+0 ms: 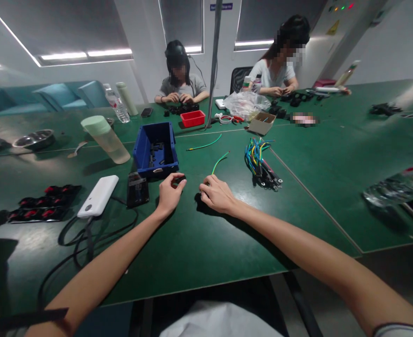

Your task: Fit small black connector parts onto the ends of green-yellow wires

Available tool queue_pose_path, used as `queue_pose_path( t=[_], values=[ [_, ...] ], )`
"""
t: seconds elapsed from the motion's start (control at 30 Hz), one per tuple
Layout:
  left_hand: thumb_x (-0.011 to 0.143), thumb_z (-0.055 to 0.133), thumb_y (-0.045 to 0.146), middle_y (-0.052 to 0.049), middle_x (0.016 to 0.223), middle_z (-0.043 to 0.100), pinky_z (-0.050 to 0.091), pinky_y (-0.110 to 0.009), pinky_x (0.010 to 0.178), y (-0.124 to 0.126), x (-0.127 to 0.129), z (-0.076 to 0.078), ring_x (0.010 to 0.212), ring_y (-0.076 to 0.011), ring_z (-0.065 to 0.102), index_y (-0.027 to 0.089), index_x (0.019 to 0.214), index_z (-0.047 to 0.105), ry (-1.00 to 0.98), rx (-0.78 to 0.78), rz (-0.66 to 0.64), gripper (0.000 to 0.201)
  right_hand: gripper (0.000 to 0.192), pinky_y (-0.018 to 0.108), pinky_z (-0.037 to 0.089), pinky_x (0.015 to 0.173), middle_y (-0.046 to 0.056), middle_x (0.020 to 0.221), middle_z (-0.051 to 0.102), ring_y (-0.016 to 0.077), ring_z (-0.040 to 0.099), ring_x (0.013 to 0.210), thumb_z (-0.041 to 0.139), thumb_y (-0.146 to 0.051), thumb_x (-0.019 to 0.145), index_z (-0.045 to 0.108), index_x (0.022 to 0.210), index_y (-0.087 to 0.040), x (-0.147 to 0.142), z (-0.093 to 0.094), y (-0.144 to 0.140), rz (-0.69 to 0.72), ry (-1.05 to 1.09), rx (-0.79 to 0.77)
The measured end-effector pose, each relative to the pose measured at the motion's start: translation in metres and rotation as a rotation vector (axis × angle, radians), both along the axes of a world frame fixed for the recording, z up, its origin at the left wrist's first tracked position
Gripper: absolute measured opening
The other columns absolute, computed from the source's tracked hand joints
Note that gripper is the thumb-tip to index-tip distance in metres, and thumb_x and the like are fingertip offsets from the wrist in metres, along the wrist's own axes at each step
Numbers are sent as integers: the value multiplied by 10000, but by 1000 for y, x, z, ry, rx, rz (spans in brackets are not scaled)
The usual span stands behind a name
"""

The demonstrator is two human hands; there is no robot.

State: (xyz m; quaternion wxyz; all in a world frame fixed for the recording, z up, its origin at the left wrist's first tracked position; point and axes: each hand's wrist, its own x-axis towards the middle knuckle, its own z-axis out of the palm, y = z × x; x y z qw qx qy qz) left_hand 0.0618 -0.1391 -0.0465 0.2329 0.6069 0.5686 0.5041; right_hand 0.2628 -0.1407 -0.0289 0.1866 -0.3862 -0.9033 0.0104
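Black part (180, 179) pinched by left hand (169, 194); right hand (217, 194) holds green wire (219, 162).

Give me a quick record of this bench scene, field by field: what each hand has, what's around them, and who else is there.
left hand: fingers pinch a small black part
right hand: on the table, at the end of a green-yellow wire
near left: blue bin with black parts, white power bank, cup
near right: wire bundle, second green wire
others: two people seated across, hands busy with black parts
far side: red tray, cardboard box
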Motion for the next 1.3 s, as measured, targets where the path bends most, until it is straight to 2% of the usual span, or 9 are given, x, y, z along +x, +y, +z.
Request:
queue_pose_path(
  t=[0.13,0.27,0.5,0.63,0.8,0.9,1.07,1.3],
  values=[
    [778,630,334,-21,823,663,440,-257,575,0,-1,1,605,-132,547,203,949,650,14,-22,-64,216,199,314,380,704,90,953,526,218,431,891,394,-282,892,575,880,-198,0,0,2,7,15,-25],
    [778,630,333,-8,761,647,418,-254,547,-1,0,2,565,-127,517,211,950,657,41,-46,-89,213,162,354,371,767,82,890,503,218,415,840,372,-247,855,522,835,-190,1,-3,9,80,74,-31],
    [798,610,323,-25,847,667,423,-265,583,-4,4,6,597,-135,528,221,947,659,90,-36,-152,187,96,369,342,736,72,821,476,223,395,788,374,-247,768,454,790,-197,7,-5,16,194,162,-67],
    [806,605,304,-32,917,669,433,-273,617,-11,9,10,633,-138,538,228,924,661,124,8,-203,151,105,357,323,704,61,763,484,215,398,749,346,-246,781,437,752,-202,7,-6,18,241,161,-79],
    [801,623,310,-28,817,659,433,-277,595,-20,15,10,611,-139,520,223,946,659,89,-44,-240,173,168,338,311,681,53,701,505,196,403,696,320,-284,804,424,700,-202,8,-9,19,298,163,-96],
    [793,631,324,-26,767,647,430,-277,571,-22,17,7,597,-142,527,220,951,661,74,-72,-243,191,174,332,301,677,52,665,520,186,411,670,330,-273,783,436,668,-198,8,-10,19,311,141,-106],
    [793,629,320,-49,845,659,460,-297,608,-22,17,6,653,-161,571,230,939,662,57,-74,-256,175,180,317,287,665,42,616,522,165,410,625,359,-262,763,452,626,-192,7,-9,19,298,107,-103],
    [801,624,300,-40,848,656,452,-287,612,-25,17,9,668,-156,569,221,935,654,60,-48,-267,157,185,287,292,651,13,594,510,145,409,581,381,-257,799,499,674,-188,6,-7,17,259,106,-130]
  ],
)
